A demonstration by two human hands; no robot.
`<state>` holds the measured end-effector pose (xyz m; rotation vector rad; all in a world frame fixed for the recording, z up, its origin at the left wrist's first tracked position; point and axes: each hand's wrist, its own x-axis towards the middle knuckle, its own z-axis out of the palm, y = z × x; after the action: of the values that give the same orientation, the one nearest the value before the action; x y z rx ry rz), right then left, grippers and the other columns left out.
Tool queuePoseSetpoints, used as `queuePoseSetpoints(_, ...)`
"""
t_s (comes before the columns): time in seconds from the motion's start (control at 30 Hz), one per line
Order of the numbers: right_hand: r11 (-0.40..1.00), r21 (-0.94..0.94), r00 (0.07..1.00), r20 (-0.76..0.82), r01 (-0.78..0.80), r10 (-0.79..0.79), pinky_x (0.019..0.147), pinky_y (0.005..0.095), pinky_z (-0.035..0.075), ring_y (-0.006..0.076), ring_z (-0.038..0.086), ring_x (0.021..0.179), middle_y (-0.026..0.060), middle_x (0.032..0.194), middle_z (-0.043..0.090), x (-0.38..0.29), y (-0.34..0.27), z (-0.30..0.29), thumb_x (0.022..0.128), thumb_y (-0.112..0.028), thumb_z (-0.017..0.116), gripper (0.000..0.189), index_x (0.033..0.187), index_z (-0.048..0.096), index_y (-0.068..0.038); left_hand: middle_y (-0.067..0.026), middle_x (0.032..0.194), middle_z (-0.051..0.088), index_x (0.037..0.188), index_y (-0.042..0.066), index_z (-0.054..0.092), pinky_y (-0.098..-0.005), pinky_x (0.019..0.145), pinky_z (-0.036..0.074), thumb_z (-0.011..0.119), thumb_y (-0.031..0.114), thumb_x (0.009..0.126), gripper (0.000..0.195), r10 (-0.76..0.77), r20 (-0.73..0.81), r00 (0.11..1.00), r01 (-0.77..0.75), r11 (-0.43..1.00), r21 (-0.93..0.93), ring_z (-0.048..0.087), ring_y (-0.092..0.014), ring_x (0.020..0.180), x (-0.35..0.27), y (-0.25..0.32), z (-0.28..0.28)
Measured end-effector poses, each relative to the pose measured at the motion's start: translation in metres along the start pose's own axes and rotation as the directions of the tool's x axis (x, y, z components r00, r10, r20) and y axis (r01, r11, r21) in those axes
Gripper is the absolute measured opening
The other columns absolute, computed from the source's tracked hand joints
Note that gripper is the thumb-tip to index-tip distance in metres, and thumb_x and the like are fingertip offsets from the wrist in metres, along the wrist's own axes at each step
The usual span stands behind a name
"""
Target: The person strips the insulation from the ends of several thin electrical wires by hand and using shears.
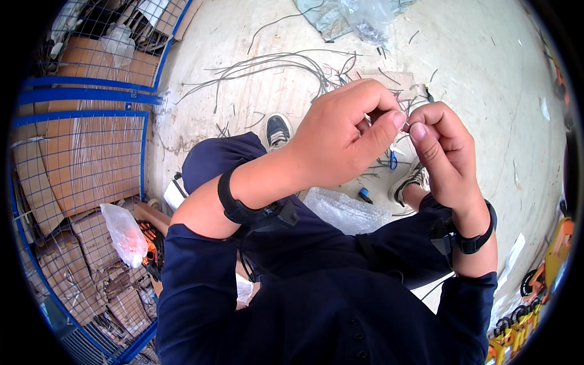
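Note:
Raised over the floor, my left hand (346,132) pinches something very thin between thumb and forefinger, apparently a wire. My right hand (440,146) pinches at the same thin piece, its fingertips almost touching those of the left. Most of the piece is hidden by the fingers. Beyond the hands, a bundle of dark cables (273,57) with some thin red wires lies on the floor. Blue-handled scissors (393,160) lie below, between the hands. Near my feet are a blue and black connector (365,195) and a sheet of bubble wrap (344,212).
Blue wire-mesh cages (145,155) holding cardboard stand at the left, with a plastic bag (125,235) beside them. Clear plastic bags (369,20) lie on a greenish sheet at the top. Yellow and orange parts (554,251) line the right edge. Short cable offcuts are scattered about.

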<state>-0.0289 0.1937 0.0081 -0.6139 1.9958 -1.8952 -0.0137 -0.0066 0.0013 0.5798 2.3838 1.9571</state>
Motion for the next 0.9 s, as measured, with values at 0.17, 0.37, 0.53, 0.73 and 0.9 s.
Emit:
queuePoseSetpoints(0.17, 0.993, -0.096, 0.997, -0.016, 0.069, -0.070, 0.064, 0.0208, 0.039, 0.0046, 0.045, 0.072, -0.0017, 0.079, 0.054, 0.001, 0.007, -0.002, 0.096, -0.005, 0.055, 0.003, 0.096, 0.055, -0.002, -0.0072, 0.083, 0.063, 0.095, 0.002, 0.063, -0.0234, 0.057, 0.050, 0.063, 0.006, 0.087, 0.010, 0.206, -0.051, 0.977, -0.189, 0.954, 0.234, 0.062, -0.013, 0.070, 0.002, -0.001, 0.004)
queuePoseSetpoints(0.37, 0.923, -0.338, 0.980, -0.010, 0.183, -0.198, 0.056, 0.0234, 0.041, 0.0089, 0.049, 0.063, 0.0032, 0.076, 0.056, 0.003, 0.012, -0.001, 0.090, -0.001, 0.058, 0.002, 0.091, 0.057, -0.001, -0.0070, 0.077, 0.062, 0.091, 0.003, 0.064, -0.0256, 0.052, 0.048, 0.065, 0.001, 0.079, 0.012, 0.260, -0.053, 0.964, -0.224, 0.904, 0.364, 0.060, -0.016, 0.065, 0.001, -0.008, 0.009)
queuePoseSetpoints(0.53, 0.838, -0.505, 0.970, -0.006, 0.207, -0.242, 0.054, 0.0254, 0.043, 0.0125, 0.054, 0.061, 0.0074, 0.077, 0.059, 0.002, 0.010, 0.007, 0.088, -0.001, 0.061, 0.006, 0.092, 0.057, -0.001, -0.0062, 0.072, 0.059, 0.084, 0.005, 0.063, -0.0281, 0.049, 0.044, 0.067, -0.001, 0.070, 0.016, 0.441, -0.023, 0.897, -0.345, 0.734, 0.585, 0.056, -0.018, 0.058, 0.002, -0.014, 0.009)
queuePoseSetpoints(0.73, 0.986, -0.149, 0.997, -0.014, 0.069, -0.072, 0.052, 0.0245, 0.042, 0.0099, 0.051, 0.058, 0.0013, 0.070, 0.057, 0.001, 0.007, 0.008, 0.093, -0.003, 0.058, 0.003, 0.095, 0.058, -0.001, -0.0035, 0.071, 0.058, 0.080, 0.004, 0.061, -0.0256, 0.052, 0.044, 0.064, -0.003, 0.069, 0.014, 0.229, -0.114, 0.967, -0.169, 0.906, 0.389, 0.054, -0.013, 0.058, 0.001, 0.000, 0.008)
queuePoseSetpoints(0.9, 0.892, 0.376, 0.966, 0.159, -0.250, 0.204, 0.044, 0.0210, 0.027, 0.0047, 0.035, 0.050, -0.0043, 0.066, 0.048, 0.003, 0.001, -0.003, 0.097, -0.010, 0.056, 0.009, 0.098, 0.058, -0.001, -0.0028, 0.077, 0.059, 0.084, 0.001, 0.060, -0.0219, 0.056, 0.046, 0.059, -0.003, 0.078, 0.007, -0.049, -0.059, 0.997, 0.046, 0.998, -0.054, 0.054, -0.008, 0.062, -0.001, 0.009, 0.002)
